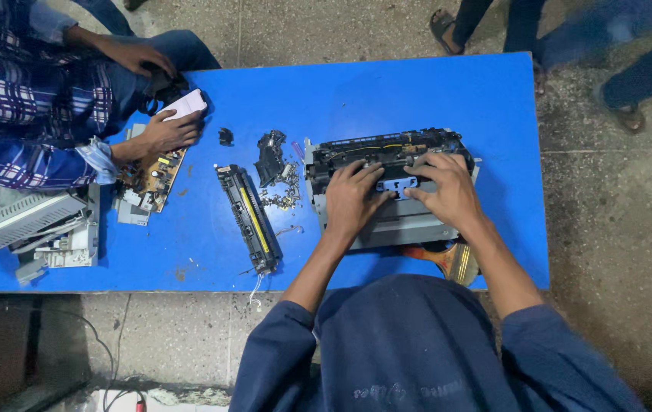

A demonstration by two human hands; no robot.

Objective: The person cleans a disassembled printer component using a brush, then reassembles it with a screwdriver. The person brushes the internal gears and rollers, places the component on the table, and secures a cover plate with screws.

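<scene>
Your left hand (350,197) presses flat, unclenched, on the opened grey-and-black plastic printer chassis (387,221) | your right hand (450,189) likewise, fingers spread | blue tabletop (417,91) beneath.

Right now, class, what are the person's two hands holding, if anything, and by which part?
Nothing is lifted. The left hand and right hand press on the top middle of the opened printer chassis, which rests on the blue table.

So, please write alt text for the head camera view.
Both hands, left hand and right hand, press on an opened printer chassis on a blue table. A long fuser unit lies left; another person's hand rests by a circuit board.
</scene>
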